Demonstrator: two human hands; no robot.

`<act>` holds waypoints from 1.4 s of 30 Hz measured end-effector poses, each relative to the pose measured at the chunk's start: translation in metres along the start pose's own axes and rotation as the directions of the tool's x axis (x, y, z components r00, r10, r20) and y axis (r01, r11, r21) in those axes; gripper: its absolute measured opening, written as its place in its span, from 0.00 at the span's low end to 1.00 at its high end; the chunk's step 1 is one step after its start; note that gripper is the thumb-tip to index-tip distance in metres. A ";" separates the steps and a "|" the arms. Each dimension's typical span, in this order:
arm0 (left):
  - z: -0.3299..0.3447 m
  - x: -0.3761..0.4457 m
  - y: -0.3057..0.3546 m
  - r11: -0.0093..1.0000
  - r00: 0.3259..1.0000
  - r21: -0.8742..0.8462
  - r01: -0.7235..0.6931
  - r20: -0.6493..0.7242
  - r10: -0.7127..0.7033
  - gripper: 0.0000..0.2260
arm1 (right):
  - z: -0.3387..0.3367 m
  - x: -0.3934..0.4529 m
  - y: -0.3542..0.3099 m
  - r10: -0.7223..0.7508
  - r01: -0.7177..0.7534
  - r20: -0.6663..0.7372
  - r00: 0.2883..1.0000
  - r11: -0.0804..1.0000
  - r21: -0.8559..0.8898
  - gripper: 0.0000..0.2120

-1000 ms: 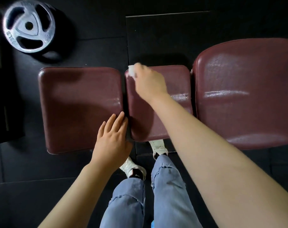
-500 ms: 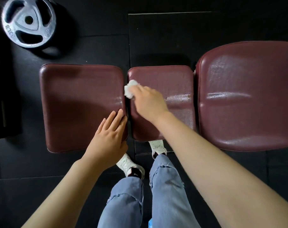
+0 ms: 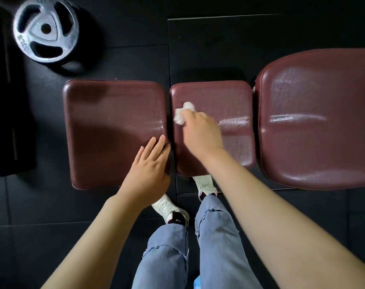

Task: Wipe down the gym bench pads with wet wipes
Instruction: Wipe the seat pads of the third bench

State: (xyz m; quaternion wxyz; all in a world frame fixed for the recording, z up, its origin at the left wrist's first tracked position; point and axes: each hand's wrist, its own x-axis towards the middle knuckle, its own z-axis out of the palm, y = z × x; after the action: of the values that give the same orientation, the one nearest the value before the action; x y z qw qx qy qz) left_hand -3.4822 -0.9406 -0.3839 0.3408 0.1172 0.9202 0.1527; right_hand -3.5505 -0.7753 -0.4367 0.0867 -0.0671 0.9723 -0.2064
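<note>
Right now my right hand (image 3: 202, 132) grips a bunched white wet wipe (image 3: 182, 113) and presses it on the middle pad (image 3: 229, 101), near that pad's left edge and about halfway along its depth. The wipe pokes out past my fingertips, toward the gap that parts the middle pad from the left pad (image 3: 110, 126). My left hand (image 3: 148, 170) lies flat, fingers straight and together, on the near right corner of the left pad, just beside that same gap; it holds nothing and seems only to brace me.

What matters for the coming stroke, as I judge it, is where the unwiped surface lies. The right pad (image 3: 315, 122) and the right part of the middle pad show a wet sheen, while the left pad looks mostly dull, with a sheen only along its right margin. So the remaining work lies to the left of the wipe, across the gap. The left pad's long side runs away from me, so strokes along that line would cover it best. My left hand is nearer that pad, but the wipe is in my right, which must cross over; the resting left hand sits in its path and would likely need to lift away.

A weight plate (image 3: 46, 30) lies on the dark floor (image 3: 125, 49) beyond the left pad, well apart from both hands.
</note>
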 end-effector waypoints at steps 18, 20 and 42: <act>0.005 0.000 0.000 1.000 0.999 0.022 -0.014 -0.031 0.014 0.34 | -0.030 -0.064 0.106 0.514 -0.519 -0.076 0.854 0.852 -0.064 0.12; 0.006 0.000 -0.001 0.999 0.999 0.035 -0.022 -0.029 0.023 0.34 | -0.024 -0.065 0.091 0.592 -0.598 -0.112 0.798 0.801 -0.026 0.12; 0.012 0.003 -0.001 1.000 0.998 0.026 0.006 -0.056 -0.005 0.34 | 0.005 -0.104 0.005 -0.085 0.074 0.114 0.990 0.993 0.093 0.11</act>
State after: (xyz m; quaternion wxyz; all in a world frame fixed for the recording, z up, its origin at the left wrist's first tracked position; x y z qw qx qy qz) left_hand -3.4768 -0.9384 -0.3951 0.3136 0.1148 0.9317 0.1428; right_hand -3.4484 -0.7556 -0.4290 0.1384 -0.1141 0.9519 -0.2483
